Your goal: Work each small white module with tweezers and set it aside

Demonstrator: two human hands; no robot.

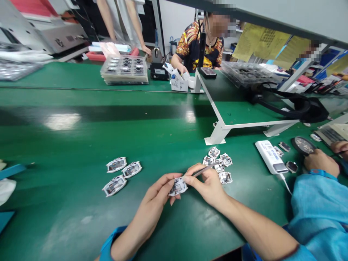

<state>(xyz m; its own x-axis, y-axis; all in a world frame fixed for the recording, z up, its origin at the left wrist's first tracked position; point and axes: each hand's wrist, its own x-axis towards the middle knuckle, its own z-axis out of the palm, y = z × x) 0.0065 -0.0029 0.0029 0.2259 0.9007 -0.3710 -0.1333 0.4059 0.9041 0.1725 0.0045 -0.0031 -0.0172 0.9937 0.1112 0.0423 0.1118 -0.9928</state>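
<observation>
Two bare hands at work over a green bench [163, 145], near the middle of the scene. The left hand [154, 197] is closed on a small white casing [178, 186], gripping its left side between thumb and fingers; the casing is held just clear of the bench, its component side turned up, which presumably leaves the interior visible and within reach. The right hand [208, 183] is drawn to a narrow pinch around a slim grey tool [202, 170], its thumb and finger meeting at the casing's right edge; this probably steadies the piece from the opposite side. Which end of the tool is its working tip cannot be told. To the left lie three open casings [114, 185], close together; beyond the right hand is a cluster of five small units [225, 177]. The gap between the groups likely keeps them distinct and the working space free. Farther right, a white corded device [268, 156] lies beside a co-worker's blue sleeve [320, 203], outside the hands' immediate space.
</observation>
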